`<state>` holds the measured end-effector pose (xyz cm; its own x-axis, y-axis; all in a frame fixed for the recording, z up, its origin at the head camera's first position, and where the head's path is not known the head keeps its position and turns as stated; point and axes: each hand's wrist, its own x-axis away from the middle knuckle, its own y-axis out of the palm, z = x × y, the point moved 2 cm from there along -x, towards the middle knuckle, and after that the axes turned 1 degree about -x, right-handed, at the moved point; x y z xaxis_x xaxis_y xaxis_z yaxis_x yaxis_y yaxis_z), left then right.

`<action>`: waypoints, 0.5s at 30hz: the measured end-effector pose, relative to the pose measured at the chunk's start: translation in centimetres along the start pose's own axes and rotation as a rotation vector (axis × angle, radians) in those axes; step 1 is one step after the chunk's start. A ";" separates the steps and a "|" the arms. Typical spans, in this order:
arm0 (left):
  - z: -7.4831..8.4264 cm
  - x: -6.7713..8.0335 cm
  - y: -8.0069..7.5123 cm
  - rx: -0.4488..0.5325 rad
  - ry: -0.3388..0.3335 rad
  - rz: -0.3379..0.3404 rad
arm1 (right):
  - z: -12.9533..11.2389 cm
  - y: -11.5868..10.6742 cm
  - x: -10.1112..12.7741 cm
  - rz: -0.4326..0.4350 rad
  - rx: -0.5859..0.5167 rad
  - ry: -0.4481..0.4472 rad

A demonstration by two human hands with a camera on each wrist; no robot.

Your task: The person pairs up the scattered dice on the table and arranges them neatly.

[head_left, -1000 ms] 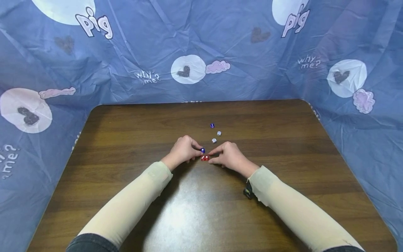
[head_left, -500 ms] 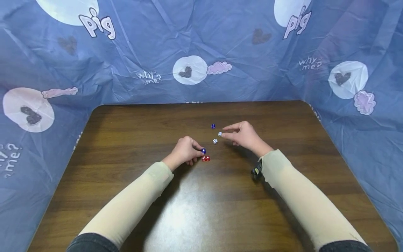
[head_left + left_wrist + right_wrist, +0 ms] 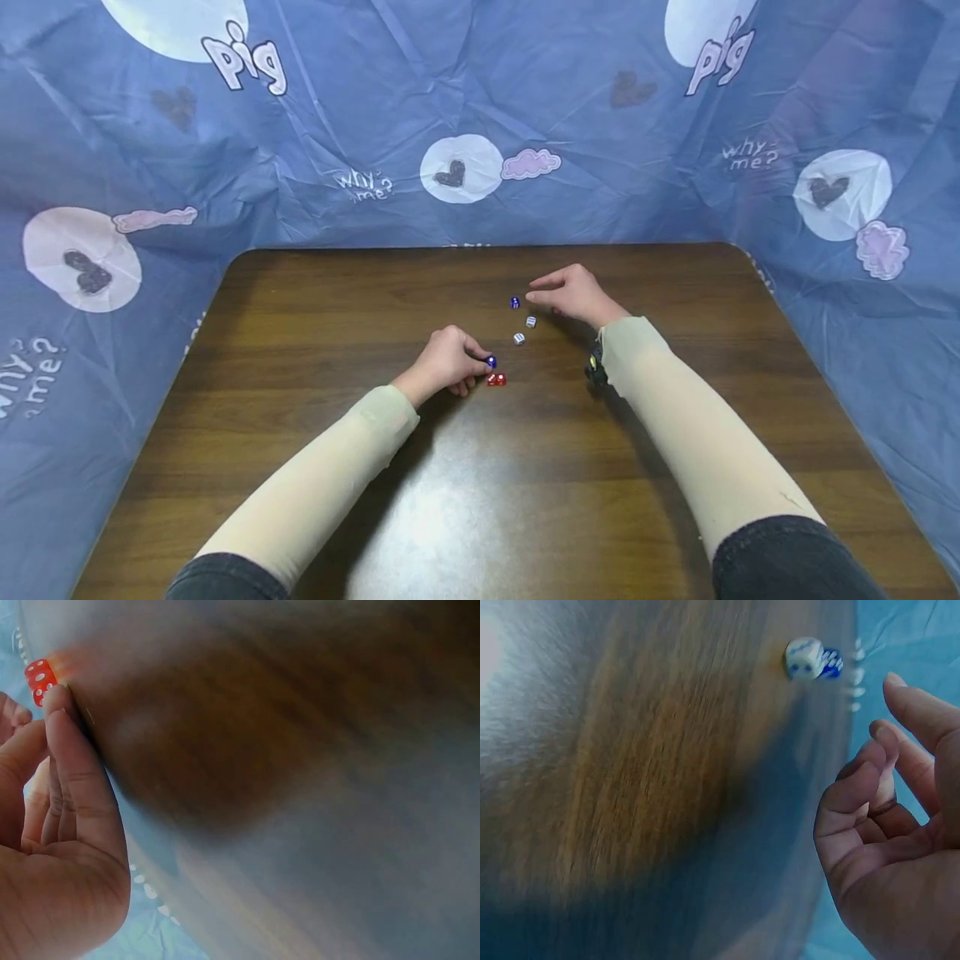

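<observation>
The left hand [image 3: 444,363] is resting on the desk [image 3: 300,333], its curled fingers [image 3: 471,353] pinching a blue die [image 3: 491,362] at their tips. A red die [image 3: 496,379] is lying just beside those fingers on the near side, touching or almost touching the blue die; in the left wrist view the red die [image 3: 40,679] is sitting right at the fingertips [image 3: 57,701].

The right hand [image 3: 573,294] is hovering farther out with fingers loosely spread and holding nothing; the right wrist view shows that hand [image 3: 889,847] with an empty palm. A second blue die [image 3: 514,302] is lying just off its fingertips. A white die [image 3: 531,322] is sitting just nearer than those fingers, and another white die [image 3: 519,338] is lying between the two hands.

Judged from this layout, two dice are gathered at the left hand and three are lying loose toward the right hand; the work looks under half done, with the far blue die seemingly being addressed.

Legible writing: the blue backdrop [image 3: 375,100] is carrying the printed words "pig" and "why me?", with hearts and clouds. The dice pips are too small to count.
</observation>
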<state>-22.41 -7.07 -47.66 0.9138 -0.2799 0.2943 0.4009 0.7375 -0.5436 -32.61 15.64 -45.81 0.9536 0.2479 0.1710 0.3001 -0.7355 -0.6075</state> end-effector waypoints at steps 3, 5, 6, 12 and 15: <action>0.0 0.0 0.0 0.009 -0.005 -0.009 | 0.3 0.3 -0.5 -0.018 -0.003 0.020; 0.0 0.0 0.0 0.016 -0.009 -0.014 | 0.4 0.6 -0.8 -0.051 -0.010 0.043; -0.1 0.0 0.0 0.019 -0.009 -0.015 | 0.4 0.7 -0.9 -0.066 -0.008 0.052; 0.0 0.0 -0.1 0.054 -0.012 -0.009 | 0.4 1.4 -1.5 -0.066 0.013 0.043; 0.1 0.0 0.0 0.060 -0.018 -0.012 | 0.2 1.6 -1.8 -0.065 0.023 0.015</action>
<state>-22.44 -7.02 -47.55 0.9075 -0.2780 0.3148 0.4065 0.7696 -0.4924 -33.83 14.16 -47.18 0.9325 0.2848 0.2221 0.3607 -0.7033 -0.6125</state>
